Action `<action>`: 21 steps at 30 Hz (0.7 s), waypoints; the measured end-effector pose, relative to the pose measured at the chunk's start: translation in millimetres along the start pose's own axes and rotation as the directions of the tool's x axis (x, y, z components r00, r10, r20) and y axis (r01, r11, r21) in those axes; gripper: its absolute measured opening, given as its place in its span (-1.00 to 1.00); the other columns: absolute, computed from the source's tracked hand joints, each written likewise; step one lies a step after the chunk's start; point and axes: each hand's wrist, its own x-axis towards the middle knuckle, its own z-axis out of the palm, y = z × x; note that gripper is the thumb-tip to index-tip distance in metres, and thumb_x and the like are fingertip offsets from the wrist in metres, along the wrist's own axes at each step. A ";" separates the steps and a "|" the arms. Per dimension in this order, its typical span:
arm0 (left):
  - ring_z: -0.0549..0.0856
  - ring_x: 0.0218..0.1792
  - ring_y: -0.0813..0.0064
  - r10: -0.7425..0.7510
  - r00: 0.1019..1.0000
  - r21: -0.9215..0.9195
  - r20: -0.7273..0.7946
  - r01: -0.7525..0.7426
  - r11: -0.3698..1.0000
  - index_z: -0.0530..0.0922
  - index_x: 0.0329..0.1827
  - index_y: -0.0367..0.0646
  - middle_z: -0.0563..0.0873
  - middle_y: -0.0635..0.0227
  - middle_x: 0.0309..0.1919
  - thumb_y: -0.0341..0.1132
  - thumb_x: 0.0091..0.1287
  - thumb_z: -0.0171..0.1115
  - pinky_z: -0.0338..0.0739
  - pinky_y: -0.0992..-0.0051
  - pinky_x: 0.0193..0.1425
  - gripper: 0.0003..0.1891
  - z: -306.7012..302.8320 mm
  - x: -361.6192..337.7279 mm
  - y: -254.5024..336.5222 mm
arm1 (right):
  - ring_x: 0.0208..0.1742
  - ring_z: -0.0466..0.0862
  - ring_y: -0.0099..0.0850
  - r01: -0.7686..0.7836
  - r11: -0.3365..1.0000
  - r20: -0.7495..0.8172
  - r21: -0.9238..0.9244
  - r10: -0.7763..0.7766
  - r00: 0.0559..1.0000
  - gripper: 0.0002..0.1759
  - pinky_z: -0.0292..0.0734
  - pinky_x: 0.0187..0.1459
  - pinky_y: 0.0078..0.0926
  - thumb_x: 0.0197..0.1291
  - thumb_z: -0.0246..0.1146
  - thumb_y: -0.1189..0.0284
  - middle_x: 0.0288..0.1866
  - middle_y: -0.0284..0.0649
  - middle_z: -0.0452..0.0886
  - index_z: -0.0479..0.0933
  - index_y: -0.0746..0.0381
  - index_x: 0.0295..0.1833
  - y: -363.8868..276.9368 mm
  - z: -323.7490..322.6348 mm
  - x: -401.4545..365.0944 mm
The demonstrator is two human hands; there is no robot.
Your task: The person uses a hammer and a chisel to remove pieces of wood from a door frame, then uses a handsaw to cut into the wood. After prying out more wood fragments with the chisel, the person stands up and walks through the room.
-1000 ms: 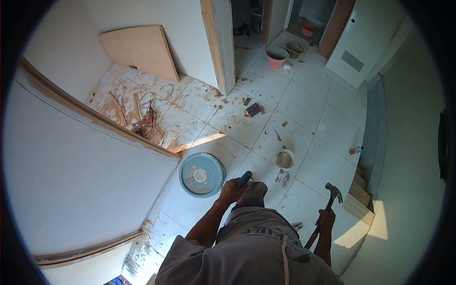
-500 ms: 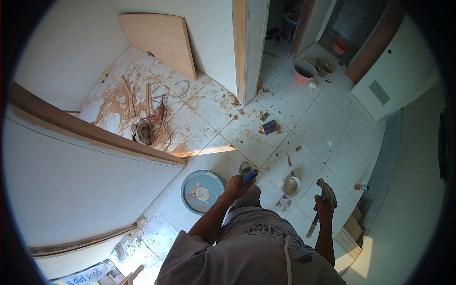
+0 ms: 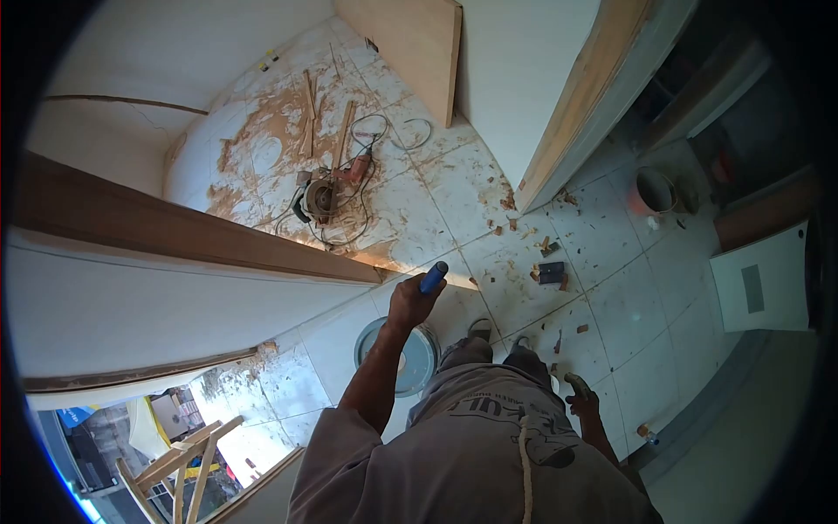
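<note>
My left hand (image 3: 410,303) is closed around a blue cylindrical handle (image 3: 433,278) whose top end sticks out of the fist; the rest of that tool is hidden. Under the left forearm stands a round bucket with a grey-blue lid (image 3: 423,360). Close to my right hip, my right hand (image 3: 587,405) is wrapped round a claw hammer (image 3: 576,382). Only the hammer's head end shows clearly, and its shaft is mostly hidden. Both feet are on the tiles ahead of me.
A circular saw (image 3: 319,199) and a red power tool (image 3: 357,168) lie with cords among sawdust. Wood chips surround a dark block (image 3: 551,272). A door frame (image 3: 218,244) runs along my left. A pink bucket (image 3: 648,194) stands at right; a wooden frame (image 3: 179,454) is at lower left.
My view has turned left, so the floor things sit farther right. The hammer has come nearer my body and is seen more end-on. The blue handle stays in my left hand.
</note>
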 end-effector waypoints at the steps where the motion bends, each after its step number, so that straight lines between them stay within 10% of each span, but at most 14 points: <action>1: 0.66 -0.51 0.01 -0.024 1.000 0.000 -0.010 0.024 1.000 0.62 -0.33 -0.21 0.66 0.00 -0.54 -0.04 0.28 0.32 0.52 0.21 -0.37 -0.65 -4.8 7.7 3.9 | -0.61 0.57 -0.53 0.040 0.999 0.039 0.000 -0.040 0.998 -0.44 0.54 -0.56 -0.56 0.00 0.27 0.59 -0.32 -0.36 0.67 0.52 0.00 0.19 56.2 14.6 14.4; 2: 0.57 -0.60 0.18 0.004 0.998 -0.091 -0.058 -0.010 0.996 0.59 -0.41 -0.25 0.60 0.04 -0.62 -0.08 0.27 0.35 0.47 0.26 -0.42 -0.64 5.2 13.0 -17.0 | -0.61 0.57 -0.53 -0.309 0.950 0.053 0.040 0.307 0.950 -0.49 0.54 -0.56 -0.57 0.02 0.29 0.59 -0.38 -0.34 0.65 0.55 0.03 0.15 -52.9 -25.5 -13.2; 3: 0.53 -0.63 0.34 0.036 0.993 -0.103 -0.110 -0.047 0.994 0.57 -0.48 -0.28 0.59 0.08 -0.65 -0.13 0.27 0.37 0.46 0.28 -0.44 -0.64 17.2 18.4 -33.8 | -0.31 0.70 -0.52 -0.492 0.868 0.058 0.073 0.488 0.871 -0.73 0.62 -0.16 -0.46 -0.03 0.29 0.46 -0.29 -0.37 0.71 0.62 0.08 -0.13 -122.8 -55.3 -34.6; 4: 0.60 -0.60 0.40 -0.046 0.994 -0.121 -0.102 0.033 0.992 0.59 -0.52 -0.31 0.63 0.12 -0.65 -0.17 0.27 0.36 0.50 0.31 -0.42 -0.64 22.7 19.8 -29.5 | -0.26 0.69 -0.54 -0.045 0.999 -0.014 -0.030 0.044 0.999 -0.69 0.61 -0.15 -0.48 0.00 0.28 0.46 -0.23 -0.38 0.70 0.62 0.07 -0.06 -99.7 -57.2 -28.0; 5: 0.66 -0.55 0.42 -0.049 0.995 -0.155 -0.085 0.036 0.987 0.64 -0.50 -0.33 0.68 0.16 -0.62 -0.19 0.26 0.36 0.55 0.34 -0.37 -0.67 30.6 21.9 -32.9 | -0.20 0.68 -0.55 0.384 0.895 -0.046 -0.227 -0.403 0.914 -0.65 0.60 -0.14 -0.50 0.03 0.27 0.46 -0.17 -0.39 0.70 0.63 0.06 0.00 -82.4 -63.2 -16.2; 7: 0.72 -0.50 0.38 -0.049 0.997 -0.206 -0.062 0.036 0.978 0.66 -0.49 -0.33 0.71 0.18 -0.60 -0.17 0.22 0.38 0.58 0.33 -0.33 -0.67 52.6 27.6 -31.2 | -0.22 0.66 -0.54 -0.171 0.985 0.005 0.000 0.171 0.985 -0.52 0.58 -0.22 -0.51 -0.01 0.29 0.47 -0.02 -0.40 0.66 0.61 -0.01 0.12 -166.0 -106.0 -31.7; 9: 0.68 -0.48 0.45 -0.071 0.995 -0.172 0.067 0.082 0.982 0.65 -0.55 -0.26 0.67 0.29 -0.63 -0.10 0.22 0.38 0.56 0.35 -0.28 -0.63 67.4 34.6 -10.0 | -0.23 0.65 -0.53 -0.133 0.942 0.009 0.308 0.137 0.991 -0.50 0.56 -0.24 -0.51 -0.03 0.32 0.46 -0.02 -0.45 0.66 0.61 -0.06 0.12 -153.1 -105.7 -3.8; 11: 0.70 -0.48 0.41 -0.005 0.995 -0.182 0.104 0.024 0.983 0.66 -0.53 -0.27 0.70 0.24 -0.60 -0.10 0.22 0.39 0.56 0.32 -0.29 -0.63 98.5 58.7 -23.2 | -0.36 0.63 -0.52 -0.058 0.979 -0.039 0.193 0.067 0.997 -0.56 0.54 -0.33 -0.51 0.03 0.35 0.39 -0.19 -0.39 0.70 0.61 -0.05 0.11 -176.5 -122.1 1.6; 12: 0.70 -0.41 0.27 0.124 0.988 -0.122 0.091 -0.112 0.986 0.52 -0.08 -0.21 0.71 0.10 -0.49 -0.10 0.29 0.33 0.56 0.30 -0.25 -0.64 105.2 65.1 -11.3 | -0.48 0.60 -0.51 -0.285 0.952 0.041 0.111 0.282 0.959 -0.59 0.54 -0.40 -0.47 0.10 0.34 0.30 -0.39 -0.34 0.66 0.61 -0.06 0.12 -133.9 -98.1 54.6; 13: 0.71 -0.33 0.14 0.250 0.965 -0.062 0.080 -0.246 0.967 0.38 0.37 -0.15 0.72 -0.05 -0.37 -0.11 0.36 0.26 0.56 0.28 -0.21 -0.43 111.5 71.6 1.1 | -0.48 0.60 -0.51 -0.285 0.951 0.029 0.115 0.284 0.958 -0.59 0.54 -0.40 -0.47 0.10 0.34 0.30 -0.39 -0.34 0.66 0.61 -0.06 0.12 -130.2 -99.9 58.9; 15: 0.71 -0.33 0.16 0.227 0.967 -0.019 0.112 -0.227 0.974 0.37 0.38 -0.12 0.72 -0.06 -0.37 -0.13 0.37 0.25 0.56 0.29 -0.21 -0.44 116.6 84.9 22.2 | -0.53 0.58 -0.50 -0.168 0.953 0.040 0.253 0.163 0.986 -0.57 0.54 -0.41 -0.45 0.13 0.34 0.25 -0.50 -0.32 0.61 0.58 -0.07 0.16 -127.7 -106.2 75.9; 18: 0.72 -0.33 0.20 0.173 0.972 0.064 0.157 -0.184 0.981 0.36 0.40 -0.05 0.71 -0.09 -0.37 -0.17 0.38 0.24 0.57 0.29 -0.22 -0.46 127.5 113.7 63.9 | -0.41 0.57 -0.59 0.156 0.971 -0.048 0.183 -0.149 0.988 -0.53 0.49 -0.39 -0.55 0.16 0.36 0.35 -0.14 -0.36 0.66 0.56 -0.09 0.22 -92.8 -109.1 110.6; 19: 0.72 -0.39 0.21 0.169 0.979 0.006 0.116 -0.171 0.985 0.45 0.09 -0.14 0.70 -0.03 -0.45 -0.15 0.32 0.29 0.57 0.27 -0.25 -0.62 131.3 117.2 76.5 | -0.29 0.62 -0.57 0.348 0.937 -0.068 0.017 -0.346 0.936 -0.50 0.52 -0.28 -0.56 0.18 0.34 0.41 0.03 -0.37 0.66 0.53 -0.10 0.26 -77.3 -110.3 126.5; 21: 0.73 -0.50 0.22 0.113 0.994 -0.109 0.015 -0.110 0.988 0.62 -0.55 -0.32 0.69 0.08 -0.61 -0.11 0.20 0.39 0.57 0.24 -0.32 -0.60 135.3 118.0 96.6 | 0.09 0.60 -0.53 0.277 0.956 0.090 -0.099 -0.269 0.959 -0.45 0.47 0.06 -0.53 0.16 0.35 0.49 0.28 -0.39 0.54 0.50 -0.07 0.29 -65.2 -134.4 140.7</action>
